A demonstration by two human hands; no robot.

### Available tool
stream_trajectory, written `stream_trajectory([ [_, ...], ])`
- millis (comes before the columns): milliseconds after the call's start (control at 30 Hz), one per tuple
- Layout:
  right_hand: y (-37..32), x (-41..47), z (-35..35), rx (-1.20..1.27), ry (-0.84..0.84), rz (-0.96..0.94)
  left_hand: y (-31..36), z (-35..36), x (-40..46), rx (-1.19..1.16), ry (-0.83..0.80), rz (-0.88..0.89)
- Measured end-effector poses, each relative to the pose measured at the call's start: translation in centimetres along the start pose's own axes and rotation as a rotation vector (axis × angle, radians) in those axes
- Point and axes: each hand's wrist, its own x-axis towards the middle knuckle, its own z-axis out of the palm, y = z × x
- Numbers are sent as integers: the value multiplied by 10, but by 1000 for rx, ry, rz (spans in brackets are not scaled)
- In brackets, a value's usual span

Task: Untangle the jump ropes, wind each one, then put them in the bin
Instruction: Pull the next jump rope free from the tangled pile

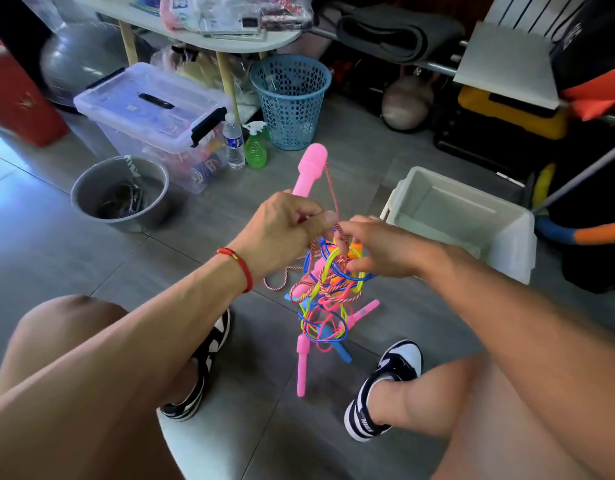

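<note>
Head view: person seated, both hands raised over grey floor. Left hand (281, 230) clenched around a pink handle (311, 171) that points to 12 o'clock. Right hand (375, 247) pinches a twisted pink cord (333, 199), fingers apparently hooked into the tangle of ropes (328, 299), which hangs below both hands. White bin (506, 244) sits at 3 o'clock, near the right hand. Metal bowl (87, 188) at 9 o'clock.

red cord bracelet (237, 268) | black-and-white sneakers (385, 389) | bare forearms
</note>
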Motion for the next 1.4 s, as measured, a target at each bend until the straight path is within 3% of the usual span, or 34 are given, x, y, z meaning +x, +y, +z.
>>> stream_trajectory([
  [100,9,3,0,-13,97,46,-2,-8,0,-195,90,-88],
  [267,17,1,-10,1,107,101,4,-18,0,-447,142,-297],
  [333,16,0,-15,81,188,100,-1,-21,3,-413,169,-449],
  [433,9,-7,-22,233,292,50,-10,-16,1,-249,58,-533],
  [533,-2,-14,-25,243,236,-3,-9,1,-4,-248,-73,-498],
  [667,-4,-18,-12,112,-138,50,-3,11,-4,-321,-94,-433],
  [733,-5,-20,-9,64,-233,99,0,12,-2,-333,-89,-386],
  [900,-5,-24,-8,399,-325,187,12,11,-4,-422,-112,-304],
  [967,-5,-22,-3,297,-296,183,16,8,-5,-455,-108,-281],
  [1100,2,-12,8,-107,-66,246,23,-1,-6,-533,-108,-222],
  [1300,8,1,21,-44,17,7,33,-13,-6,-749,-162,-129],
  [1400,15,4,13,110,93,60,30,-26,-2,-841,-58,-167],
])
